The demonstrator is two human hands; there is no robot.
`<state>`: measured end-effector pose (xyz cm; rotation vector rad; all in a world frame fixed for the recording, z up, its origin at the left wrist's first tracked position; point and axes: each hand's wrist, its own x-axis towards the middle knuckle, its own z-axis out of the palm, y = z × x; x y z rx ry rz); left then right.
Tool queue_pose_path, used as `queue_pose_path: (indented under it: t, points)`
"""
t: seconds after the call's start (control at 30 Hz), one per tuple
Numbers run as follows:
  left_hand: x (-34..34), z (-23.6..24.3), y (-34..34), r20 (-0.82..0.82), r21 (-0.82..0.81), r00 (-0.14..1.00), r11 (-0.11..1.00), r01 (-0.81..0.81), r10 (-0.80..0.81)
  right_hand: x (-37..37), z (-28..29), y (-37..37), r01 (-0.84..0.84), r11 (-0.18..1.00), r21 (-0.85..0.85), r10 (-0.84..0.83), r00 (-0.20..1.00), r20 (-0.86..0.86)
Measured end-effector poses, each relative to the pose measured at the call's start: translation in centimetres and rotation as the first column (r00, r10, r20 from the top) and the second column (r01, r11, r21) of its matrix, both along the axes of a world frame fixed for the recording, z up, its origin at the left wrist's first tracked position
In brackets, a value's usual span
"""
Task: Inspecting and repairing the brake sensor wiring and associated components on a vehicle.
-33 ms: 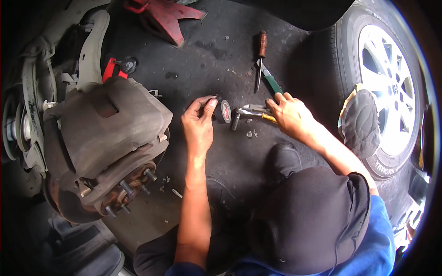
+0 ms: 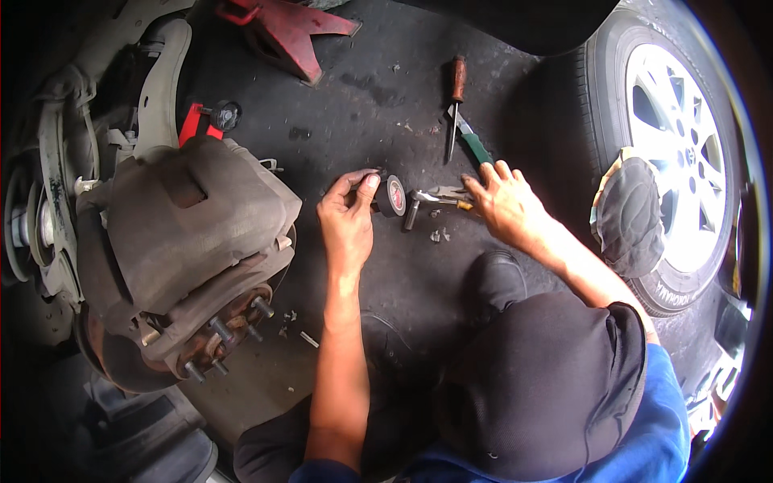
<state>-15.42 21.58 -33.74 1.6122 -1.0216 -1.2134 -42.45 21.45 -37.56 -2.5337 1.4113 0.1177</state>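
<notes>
In my left hand (image 2: 348, 211), thumb and fingers are pinched at the edge of a roll of black tape (image 2: 394, 196), its round face turned to the right. Over several tools on the dark floor is my right hand (image 2: 506, 208), its fingers apart and bent down. Beside its fingertips lie metal pliers (image 2: 448, 193) and a ratchet wrench (image 2: 412, 211) with a socket. A bit of yellow handle (image 2: 464, 205) shows by the hand, which hides the rest. A green-handled blade (image 2: 477, 148) and a red-handled screwdriver (image 2: 458, 83) lie just beyond.
A brake caliper (image 2: 197, 217) and hub with wheel studs (image 2: 219, 328) stand at left, near a red jack stand (image 2: 294, 40). At right is a wheel (image 2: 600, 121) with a dark glove-like cloth (image 2: 632, 217) against it. A dark cap (image 2: 547, 378) blocks the lower right.
My right hand has shifted slightly, covering more of the yellow handle. My left hand and the tape roll stay nearly the same.
</notes>
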Motion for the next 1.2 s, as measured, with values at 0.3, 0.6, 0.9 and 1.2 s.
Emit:
queue_pose_path:
  t: [0.3,0.6,0.9,1.2]
  points:
    - [-2.1,0.2,0.3,-0.171,0.001,0.983,0.998,-0.061,0.060,7.9,0.8,0.9,0.239,0.915,0.325,-0.403,0.505,0.764]
    - [-0.8,1.4,0.3,0.080,0.058,0.975,0.978,0.201,-0.206,7.1,2.3,1.3,0.174,0.966,0.192,-0.259,0.607,0.751]
    - [-2.7,-0.9,0.3,0.106,0.062,0.979,0.984,0.167,-0.173,7.2,1.0,1.5,0.218,0.898,0.383,-0.441,0.449,0.777]
    - [0.0,-4.0,-1.1,-0.458,0.115,0.875,0.987,-0.114,0.155,5.5,-0.6,1.7,0.302,0.951,0.063,-0.259,0.672,0.694]
